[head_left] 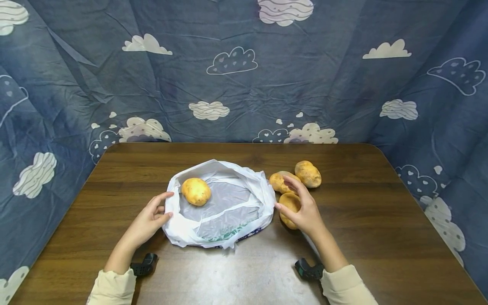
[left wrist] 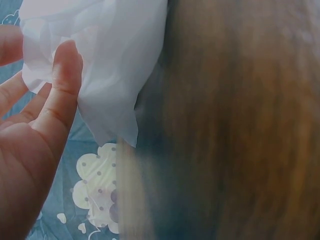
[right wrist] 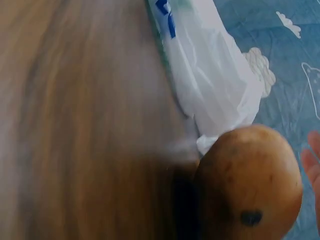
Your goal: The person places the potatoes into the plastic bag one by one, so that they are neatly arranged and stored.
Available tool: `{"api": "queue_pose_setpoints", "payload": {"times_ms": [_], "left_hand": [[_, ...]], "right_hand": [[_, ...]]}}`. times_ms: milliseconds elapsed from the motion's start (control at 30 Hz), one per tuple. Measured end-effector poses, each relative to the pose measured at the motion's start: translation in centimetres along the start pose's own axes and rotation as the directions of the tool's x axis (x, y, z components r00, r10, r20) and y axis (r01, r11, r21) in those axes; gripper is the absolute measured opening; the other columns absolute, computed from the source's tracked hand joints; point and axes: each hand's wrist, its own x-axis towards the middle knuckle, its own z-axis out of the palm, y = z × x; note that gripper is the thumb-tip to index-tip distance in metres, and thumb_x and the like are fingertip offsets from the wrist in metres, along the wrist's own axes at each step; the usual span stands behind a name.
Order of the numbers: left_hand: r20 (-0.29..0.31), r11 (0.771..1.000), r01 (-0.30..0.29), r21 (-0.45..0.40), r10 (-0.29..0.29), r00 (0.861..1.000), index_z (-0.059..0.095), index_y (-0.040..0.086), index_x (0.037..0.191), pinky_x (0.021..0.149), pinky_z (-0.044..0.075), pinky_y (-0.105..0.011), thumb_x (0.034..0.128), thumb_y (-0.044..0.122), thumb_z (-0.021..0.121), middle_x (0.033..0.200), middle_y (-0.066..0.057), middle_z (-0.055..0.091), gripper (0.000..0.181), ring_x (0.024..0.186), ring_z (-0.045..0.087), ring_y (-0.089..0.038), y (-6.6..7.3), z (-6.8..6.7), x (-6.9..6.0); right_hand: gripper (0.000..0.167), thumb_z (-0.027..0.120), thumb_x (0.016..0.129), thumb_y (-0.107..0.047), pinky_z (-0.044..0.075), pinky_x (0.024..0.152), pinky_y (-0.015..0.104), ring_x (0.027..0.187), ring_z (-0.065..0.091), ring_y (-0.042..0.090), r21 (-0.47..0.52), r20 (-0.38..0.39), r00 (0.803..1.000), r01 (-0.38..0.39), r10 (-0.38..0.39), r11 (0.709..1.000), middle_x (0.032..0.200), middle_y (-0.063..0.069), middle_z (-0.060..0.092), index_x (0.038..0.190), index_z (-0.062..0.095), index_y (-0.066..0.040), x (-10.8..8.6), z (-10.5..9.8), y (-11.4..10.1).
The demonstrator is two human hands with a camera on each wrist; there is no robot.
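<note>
A white plastic bag (head_left: 228, 212) lies on the table with its mouth spread wide, and one potato (head_left: 196, 192) is inside at its left. My left hand (head_left: 146, 218) is at the bag's left rim, thumb and fingers apart, their tips touching the plastic. In the left wrist view the thumb (left wrist: 67, 70) lies before the white plastic. My right hand (head_left: 305, 212) hovers right of the bag over a potato (head_left: 288, 200), thumb and fingers spread, holding nothing. The right wrist view shows that potato (right wrist: 250, 185) close up, with a dark spot and the fingertips (right wrist: 312, 160) apart from it.
Two more potatoes lie beyond my right hand: one potato (head_left: 278, 181) by the bag's right rim and another potato (head_left: 308, 174) farther back. The brown wooden table (head_left: 362, 203) ends at a blue cloud-patterned cloth (head_left: 236, 101). Each wrist carries a black camera.
</note>
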Motion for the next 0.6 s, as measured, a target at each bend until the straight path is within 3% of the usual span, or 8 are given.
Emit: {"api": "queue_pose_setpoints", "payload": {"times_ms": [167, 467, 600], "left_hand": [[0.003, 1.000, 0.000, -0.006, 0.000, 1.000, 0.036, 0.001, 0.132, 0.066, 0.049, -0.026, 0.0854, -0.005, 0.054, 0.128, -0.021, 0.032, 0.050, 0.092, 0.051, -0.030, 0.0, 0.0, 0.0], [0.002, 1.000, 0.002, -0.003, -0.002, 1.000, 0.036, 0.001, 0.132, 0.065, 0.049, -0.026, 0.0856, -0.005, 0.054, 0.128, -0.021, 0.032, 0.050, 0.090, 0.052, -0.026, -0.1, -0.1, 0.0], [0.001, 1.000, 0.001, -0.007, -0.001, 1.000, 0.035, 0.001, 0.132, 0.065, 0.049, -0.026, 0.0854, -0.005, 0.054, 0.127, -0.021, 0.032, 0.050, 0.090, 0.052, -0.026, 0.0, 0.0, 0.0]], "right_hand": [[0.068, 0.071, 0.061, 0.019, 0.036, 0.093, 0.039, 0.105, 0.044, 0.042, -0.004, -0.002, 0.999, -0.036, 0.036, 0.999, 0.117, 0.029, 0.046, 0.121, 0.040, 0.016, -0.8, -0.7, 0.5], [0.068, 0.072, 0.061, 0.017, 0.033, 0.095, 0.026, 0.101, 0.047, 0.043, -0.081, -0.011, 0.999, -0.049, 0.048, 0.996, 0.115, 0.028, 0.048, 0.121, 0.041, 0.014, -1.9, -1.7, 1.4], [0.068, 0.072, 0.061, 0.016, 0.035, 0.094, 0.029, 0.100, 0.048, 0.042, -0.111, 0.012, 0.998, -0.063, 0.065, 0.992, 0.114, 0.029, 0.048, 0.121, 0.041, 0.013, -2.5, -2.0, 1.7]]}}
